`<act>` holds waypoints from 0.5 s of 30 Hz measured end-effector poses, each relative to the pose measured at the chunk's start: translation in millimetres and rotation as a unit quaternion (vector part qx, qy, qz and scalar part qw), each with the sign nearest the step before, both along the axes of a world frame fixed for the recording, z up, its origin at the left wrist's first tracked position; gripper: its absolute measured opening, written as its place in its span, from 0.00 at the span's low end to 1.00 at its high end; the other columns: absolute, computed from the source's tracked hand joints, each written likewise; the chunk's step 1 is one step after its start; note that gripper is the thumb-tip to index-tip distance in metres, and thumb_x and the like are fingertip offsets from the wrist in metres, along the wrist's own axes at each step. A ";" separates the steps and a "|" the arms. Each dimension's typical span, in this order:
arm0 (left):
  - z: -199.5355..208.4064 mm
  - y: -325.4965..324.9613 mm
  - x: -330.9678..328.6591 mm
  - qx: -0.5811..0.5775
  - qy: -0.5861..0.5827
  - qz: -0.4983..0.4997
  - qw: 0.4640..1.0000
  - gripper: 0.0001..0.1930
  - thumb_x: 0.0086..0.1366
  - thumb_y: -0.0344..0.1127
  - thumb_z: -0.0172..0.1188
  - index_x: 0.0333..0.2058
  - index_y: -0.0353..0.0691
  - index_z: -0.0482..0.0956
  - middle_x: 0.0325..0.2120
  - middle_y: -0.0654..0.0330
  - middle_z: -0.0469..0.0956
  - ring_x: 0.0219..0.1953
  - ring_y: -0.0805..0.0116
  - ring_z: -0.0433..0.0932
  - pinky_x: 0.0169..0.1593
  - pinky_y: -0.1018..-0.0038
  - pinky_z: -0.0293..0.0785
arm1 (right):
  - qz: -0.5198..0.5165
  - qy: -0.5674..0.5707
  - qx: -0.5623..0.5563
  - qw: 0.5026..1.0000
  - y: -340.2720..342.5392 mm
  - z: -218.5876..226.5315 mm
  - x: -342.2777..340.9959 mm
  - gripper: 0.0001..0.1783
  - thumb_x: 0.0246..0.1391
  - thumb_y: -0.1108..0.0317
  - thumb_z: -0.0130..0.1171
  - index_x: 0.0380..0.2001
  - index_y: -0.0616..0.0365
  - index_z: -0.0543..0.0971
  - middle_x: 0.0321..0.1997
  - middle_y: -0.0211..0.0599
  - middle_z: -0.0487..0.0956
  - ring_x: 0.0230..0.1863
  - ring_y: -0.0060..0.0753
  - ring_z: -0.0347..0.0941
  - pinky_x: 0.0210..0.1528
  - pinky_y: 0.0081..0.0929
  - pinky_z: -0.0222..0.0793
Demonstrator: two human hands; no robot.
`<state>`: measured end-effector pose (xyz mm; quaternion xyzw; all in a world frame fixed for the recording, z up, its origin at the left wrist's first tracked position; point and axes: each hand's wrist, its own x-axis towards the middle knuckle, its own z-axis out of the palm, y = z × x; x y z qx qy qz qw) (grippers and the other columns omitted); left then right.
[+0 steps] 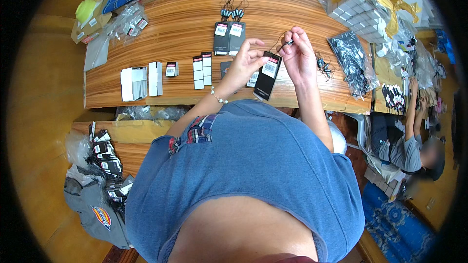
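My left hand [245,64] pinches the top of a long black hang tag [265,83] with a white barcode sticker and a red strip. From the tag's top a thin black cord rises to my right hand [299,54], whose fingertips are closed on the cord's small fastener end [290,42]. Just beyond my left hand lie two stacks of dark hang tags [222,44], with a bunch of looped black cords [233,14] above them. Partly hidden behind my left hand is another dark tag [225,68]. Several loose cords [323,66] lie right of my right hand.
To the left stand stacks of white cards [134,84], a small stack of stickers [171,69] and two sticker strips [202,70]. A plastic bag of cords [352,61] and wrapped white boxes [358,12] lie right. Another person [407,151] works at the far right.
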<state>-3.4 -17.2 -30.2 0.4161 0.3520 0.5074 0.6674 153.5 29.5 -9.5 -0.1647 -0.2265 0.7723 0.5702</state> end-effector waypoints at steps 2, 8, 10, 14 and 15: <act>-4.2 -0.9 -0.3 -0.026 -0.013 0.025 0.999 0.14 0.62 0.27 0.50 0.46 0.40 0.61 0.33 0.62 0.73 0.34 0.79 0.72 0.36 0.84 0.68 | -0.024 -0.056 0.035 0.998 2.9 -0.7 -5.2 0.06 0.56 0.70 0.47 0.37 0.58 0.70 0.30 0.36 0.72 0.24 0.23 0.65 0.29 0.19 0.63; -7.4 -3.3 4.8 0.040 -0.008 0.018 0.999 0.18 0.64 0.29 0.46 0.53 0.43 0.58 0.40 0.65 0.69 0.39 0.83 0.67 0.38 0.87 0.63 | -0.038 -0.127 0.061 0.989 8.4 -6.8 -21.4 0.07 0.58 0.70 0.44 0.37 0.60 0.69 0.32 0.38 0.73 0.29 0.25 0.68 0.34 0.20 0.67; -5.4 -2.0 3.5 0.021 -0.011 0.023 0.999 0.17 0.63 0.27 0.46 0.52 0.39 0.59 0.43 0.62 0.68 0.44 0.79 0.67 0.46 0.81 0.63 | -0.046 -0.121 0.059 0.990 12.4 -10.2 -26.5 0.07 0.58 0.70 0.44 0.37 0.60 0.69 0.32 0.39 0.73 0.29 0.25 0.68 0.34 0.21 0.67; -13.6 -0.9 4.7 0.012 0.011 0.055 0.998 0.15 0.63 0.25 0.44 0.49 0.38 0.60 0.40 0.61 0.67 0.43 0.77 0.67 0.47 0.80 0.63 | -0.069 -0.113 0.047 0.990 14.4 -16.6 -37.3 0.06 0.59 0.70 0.44 0.36 0.60 0.69 0.33 0.39 0.73 0.29 0.25 0.68 0.35 0.21 0.67; -18.4 -1.2 6.6 0.018 0.014 0.067 0.997 0.14 0.63 0.25 0.43 0.49 0.38 0.60 0.38 0.61 0.67 0.42 0.77 0.67 0.47 0.80 0.63 | -0.076 -0.115 0.045 0.989 14.8 -17.9 -39.3 0.06 0.59 0.70 0.44 0.36 0.60 0.69 0.33 0.39 0.73 0.29 0.24 0.68 0.35 0.20 0.67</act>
